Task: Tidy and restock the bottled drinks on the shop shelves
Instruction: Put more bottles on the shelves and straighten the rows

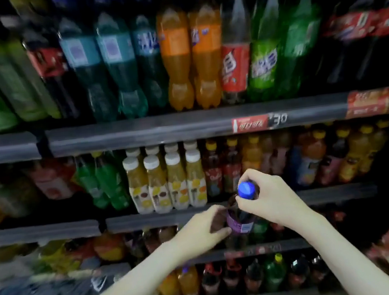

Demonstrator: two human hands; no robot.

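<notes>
Before the dim drinks shelves (172, 217), right hand (272, 199) closed around a dark bottle's (241, 225) neck under its blue cap (246, 190), left hand (205, 231) half-curled against the purple label (236, 224).

A dark bottle (240, 217) with a blue cap (246, 190) and a purple label is held upright in front of the shelves, level with the front edge of the second shelf (329, 193). On the top shelf (137, 132) large green, teal, orange, red-labelled and dark bottles stand in a row along the front edge. Four white-capped juice bottles (166, 182) stand side by side at the second shelf's front edge, with green bottles to their left and yellow-capped ones to their right.
</notes>
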